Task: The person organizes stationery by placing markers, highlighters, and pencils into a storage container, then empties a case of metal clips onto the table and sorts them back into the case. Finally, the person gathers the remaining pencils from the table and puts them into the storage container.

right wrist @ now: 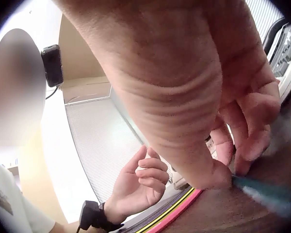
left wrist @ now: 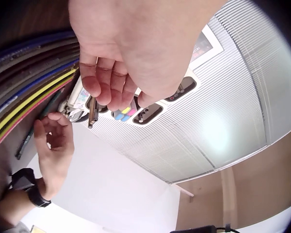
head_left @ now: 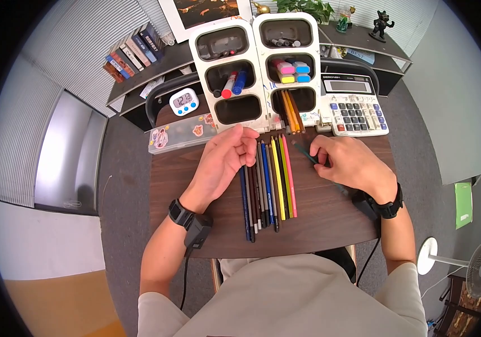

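My right hand (head_left: 353, 163) pinches a dark teal pencil (head_left: 303, 150) between thumb and fingertips, low over the table to the right of a row of pencils. In the right wrist view the teal pencil (right wrist: 264, 191) extends from the fingertips, blurred at its far end. My left hand (head_left: 226, 160) holds nothing; its fingers bend loosely above the upper left ends of the row. Several pencils lie there side by side, among them a blue pencil (head_left: 267, 182), a yellow pencil (head_left: 278, 185) and a pink pencil (head_left: 290, 185) at the right edge.
A white organizer (head_left: 256, 67) stands behind the row, with markers, highlighters and brown-orange pencils (head_left: 292, 112) in its compartments. To its right lies a calculator (head_left: 355, 106). A timer (head_left: 184, 102) and a clear pencil case (head_left: 181, 135) sit at the left.
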Demonstrator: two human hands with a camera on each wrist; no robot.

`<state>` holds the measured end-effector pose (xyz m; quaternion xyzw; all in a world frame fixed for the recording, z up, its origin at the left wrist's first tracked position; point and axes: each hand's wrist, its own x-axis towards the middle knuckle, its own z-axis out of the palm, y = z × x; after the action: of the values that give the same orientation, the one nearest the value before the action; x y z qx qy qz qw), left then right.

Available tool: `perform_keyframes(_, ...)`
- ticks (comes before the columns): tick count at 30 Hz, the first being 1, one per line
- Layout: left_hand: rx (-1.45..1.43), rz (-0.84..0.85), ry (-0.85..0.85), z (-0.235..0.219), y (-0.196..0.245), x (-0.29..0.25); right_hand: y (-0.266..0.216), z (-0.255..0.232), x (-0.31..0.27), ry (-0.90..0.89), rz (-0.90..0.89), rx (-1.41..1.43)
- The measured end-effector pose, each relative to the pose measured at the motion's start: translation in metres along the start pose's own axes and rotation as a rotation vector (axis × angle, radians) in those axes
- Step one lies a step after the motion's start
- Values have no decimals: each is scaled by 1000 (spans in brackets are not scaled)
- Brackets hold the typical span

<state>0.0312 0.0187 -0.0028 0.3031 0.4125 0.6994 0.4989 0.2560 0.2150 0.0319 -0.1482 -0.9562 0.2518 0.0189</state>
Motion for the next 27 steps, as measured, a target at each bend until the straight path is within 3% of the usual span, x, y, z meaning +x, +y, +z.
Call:
perform_keyframes(4, 46, -1, -17, -2, -2, 0, -2, -3, -1, -29, 29, 1)
perform_keyframes(12, 285, -61, -1, 10, 1, -4, -27, -18, -4, -179, -28, 512)
perform_keyframes(14, 302, -141, -137, 6, -1, -6, -29, -14, -4, -200, -25, 570)
perform_keyframes(18, 354, -171, -163, 8, 0, -7, -28, -7, -3, -245, -62, 646)
perform_keyframes(25, -74, 20, 58, -11, -2, 1, -29, -9, -9, -269, -82, 936)
perform_keyframes(27, -90, 32, 65, -12, -1, 1, -27, -11, -9, -246, -237, 957)
